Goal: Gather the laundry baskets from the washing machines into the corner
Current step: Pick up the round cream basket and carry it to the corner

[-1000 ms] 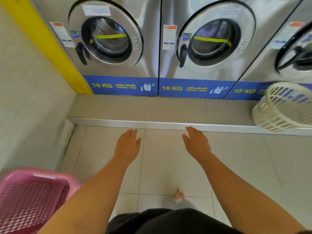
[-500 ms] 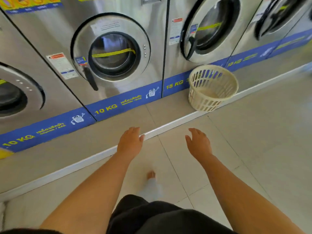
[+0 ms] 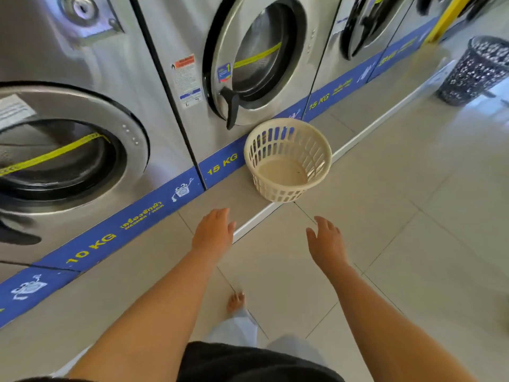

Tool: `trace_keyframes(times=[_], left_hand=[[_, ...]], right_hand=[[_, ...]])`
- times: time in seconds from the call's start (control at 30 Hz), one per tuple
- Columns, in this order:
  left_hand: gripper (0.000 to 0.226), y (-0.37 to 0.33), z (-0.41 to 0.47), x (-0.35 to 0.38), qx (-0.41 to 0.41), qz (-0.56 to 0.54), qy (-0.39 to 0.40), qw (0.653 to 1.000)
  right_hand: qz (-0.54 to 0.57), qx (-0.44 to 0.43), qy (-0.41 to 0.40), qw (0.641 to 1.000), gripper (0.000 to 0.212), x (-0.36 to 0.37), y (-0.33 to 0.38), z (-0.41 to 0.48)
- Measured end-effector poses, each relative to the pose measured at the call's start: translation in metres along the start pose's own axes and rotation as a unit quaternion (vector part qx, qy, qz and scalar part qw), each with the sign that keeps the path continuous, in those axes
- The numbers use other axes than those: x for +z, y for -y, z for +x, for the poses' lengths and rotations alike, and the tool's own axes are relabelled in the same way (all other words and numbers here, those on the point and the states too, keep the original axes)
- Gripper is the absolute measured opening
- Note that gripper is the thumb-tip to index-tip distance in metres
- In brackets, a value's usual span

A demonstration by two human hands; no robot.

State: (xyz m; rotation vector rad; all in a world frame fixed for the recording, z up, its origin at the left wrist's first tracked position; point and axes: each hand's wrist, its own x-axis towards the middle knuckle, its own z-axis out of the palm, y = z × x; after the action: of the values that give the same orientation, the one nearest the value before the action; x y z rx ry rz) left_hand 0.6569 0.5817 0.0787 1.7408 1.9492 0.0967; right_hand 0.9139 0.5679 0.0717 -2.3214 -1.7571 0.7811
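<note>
The row of washing machines (image 3: 176, 78) runs along a raised step, and on that step, just in front of the 15 KG machine, a cream round basket (image 3: 287, 159) sits empty and not yet picked up. A dark basket (image 3: 476, 70) waits farther down the row, so I'd say much gathering remains. The left hand (image 3: 213, 232) and right hand (image 3: 327, 244) reach toward the cream one, fingers spread, holding nothing.

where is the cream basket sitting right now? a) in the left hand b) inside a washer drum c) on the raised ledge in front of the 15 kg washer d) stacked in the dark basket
c: the cream basket stands empty on the ledge below the 15 kg washer, with both hands short of it.
</note>
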Motion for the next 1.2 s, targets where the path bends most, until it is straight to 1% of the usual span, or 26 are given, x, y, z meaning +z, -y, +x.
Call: trace_keyframes(times=[0.17, 0.37, 0.5, 0.6, 0.7, 0.8, 0.9, 1.03, 1.13, 1.2], left_hand=[[0.05, -0.041, 0.069, -0.002, -0.005, -0.003, 0.019, 1.0], [0.051, -0.09, 0.151, 0.012, -0.062, -0.009, 0.018, 0.998], [0.05, -0.122, 0.207, 0.032, -0.145, -0.061, -0.008, 0.987], [0.049, -0.146, 0.252, 0.055, -0.23, -0.116, -0.033, 0.966], [0.046, -0.16, 0.292, 0.082, -0.28, -0.16, -0.057, 0.945], [0.046, -0.163, 0.326, 0.108, -0.316, -0.178, -0.057, 0.93], [0.05, -0.16, 0.353, 0.13, -0.351, -0.191, -0.072, 0.914], [0.055, -0.135, 0.387, 0.155, -0.363, -0.161, -0.106, 0.912], [0.059, -0.112, 0.408, 0.175, -0.375, -0.131, -0.109, 0.911], [0.058, -0.1, 0.419, 0.189, -0.369, -0.122, -0.113, 0.914]], right_hand=[[0.026, 0.012, -0.011, 1.0, 0.047, -0.015, -0.004, 0.068], [0.012, -0.012, 0.01, 1.0, 0.048, -0.039, -0.027, 0.178], [-0.002, -0.043, 0.037, 0.998, 0.046, -0.053, -0.049, 0.265], [-0.025, -0.068, 0.041, 0.997, 0.044, -0.055, -0.063, 0.325], [-0.031, -0.067, 0.059, 0.995, 0.046, -0.049, -0.075, 0.38], [-0.034, -0.069, 0.07, 0.995, 0.047, -0.035, -0.079, 0.43], [-0.036, -0.07, 0.075, 0.994, 0.048, -0.019, -0.082, 0.474], [-0.069, -0.077, 0.078, 0.992, 0.058, 0.003, -0.086, 0.533], [-0.09, -0.088, 0.071, 0.989, 0.059, 0.02, -0.09, 0.573], [-0.097, -0.101, 0.069, 0.988, 0.058, 0.032, -0.094, 0.594]])
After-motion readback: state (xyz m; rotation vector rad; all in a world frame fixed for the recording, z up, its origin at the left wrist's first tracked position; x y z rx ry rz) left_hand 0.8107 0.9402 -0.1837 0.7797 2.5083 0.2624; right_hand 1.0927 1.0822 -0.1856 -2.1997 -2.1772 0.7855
